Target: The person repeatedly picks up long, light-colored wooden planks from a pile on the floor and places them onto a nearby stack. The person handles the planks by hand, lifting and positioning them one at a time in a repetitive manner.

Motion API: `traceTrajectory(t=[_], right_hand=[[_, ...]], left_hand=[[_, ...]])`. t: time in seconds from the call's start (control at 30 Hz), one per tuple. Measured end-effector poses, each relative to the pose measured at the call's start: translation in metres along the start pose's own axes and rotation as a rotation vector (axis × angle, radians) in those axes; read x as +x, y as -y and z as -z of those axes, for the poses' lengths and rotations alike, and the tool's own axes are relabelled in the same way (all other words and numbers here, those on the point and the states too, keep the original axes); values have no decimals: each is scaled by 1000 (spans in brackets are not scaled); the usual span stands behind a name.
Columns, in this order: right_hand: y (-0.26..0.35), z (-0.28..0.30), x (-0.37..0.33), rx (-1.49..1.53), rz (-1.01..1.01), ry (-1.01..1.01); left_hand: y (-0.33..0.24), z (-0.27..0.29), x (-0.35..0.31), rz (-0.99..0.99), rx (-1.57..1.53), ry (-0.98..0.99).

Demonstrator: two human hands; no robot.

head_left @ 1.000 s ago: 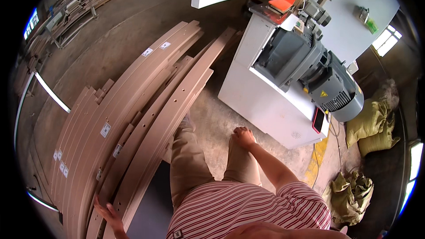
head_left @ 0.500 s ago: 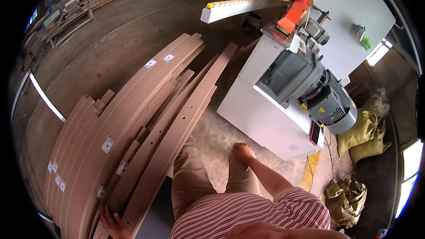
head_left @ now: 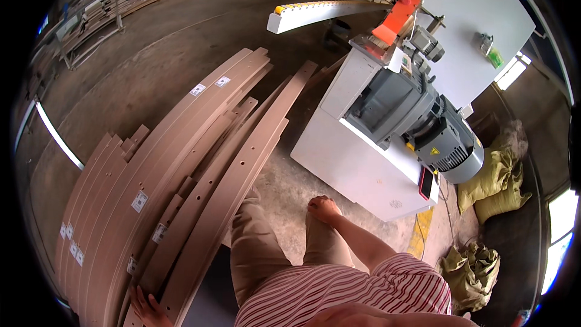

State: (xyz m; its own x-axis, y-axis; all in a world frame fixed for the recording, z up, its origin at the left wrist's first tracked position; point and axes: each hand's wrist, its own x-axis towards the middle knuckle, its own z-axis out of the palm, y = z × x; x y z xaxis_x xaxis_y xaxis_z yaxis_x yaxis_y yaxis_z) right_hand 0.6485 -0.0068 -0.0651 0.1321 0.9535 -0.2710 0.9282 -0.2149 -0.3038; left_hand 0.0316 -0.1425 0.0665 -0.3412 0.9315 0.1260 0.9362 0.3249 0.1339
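Long brown panels (head_left: pixel 181 148) with drilled holes and white labels lie side by side in a stack on my left. My left hand (head_left: pixel 149 310) rests on the near end of the stack, fingers spread against the panels and not gripping one. My right hand (head_left: pixel 324 208) lies over my right knee, its fingers stretched out and nothing in them. The nearest panel (head_left: pixel 257 151) runs alongside my left leg.
To the right stands a white machine cabinet (head_left: pixel 339 160) with a grey motor (head_left: pixel 451 148) and an orange part (head_left: pixel 397 19). A phone (head_left: pixel 426 183) sits at its edge. Sacks (head_left: pixel 493 184) lie beyond it. A roller rail (head_left: pixel 321 16) extends across the far side.
The whole view has shifted slightly, with the panels and machine sitting a little further left. Both hands keep their places on the panels and the knee.
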Motion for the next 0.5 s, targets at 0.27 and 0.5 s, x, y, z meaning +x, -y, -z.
traceTrajectory(t=[0.27,0.5], right_hand=[[-15,-19,0,-67,-31,-23],[-23,-16,-2,41,44,-183]], left_hand=[[2,-2,-3,11,-181,-87],[19,-10,-20,-148,-244,-171]])
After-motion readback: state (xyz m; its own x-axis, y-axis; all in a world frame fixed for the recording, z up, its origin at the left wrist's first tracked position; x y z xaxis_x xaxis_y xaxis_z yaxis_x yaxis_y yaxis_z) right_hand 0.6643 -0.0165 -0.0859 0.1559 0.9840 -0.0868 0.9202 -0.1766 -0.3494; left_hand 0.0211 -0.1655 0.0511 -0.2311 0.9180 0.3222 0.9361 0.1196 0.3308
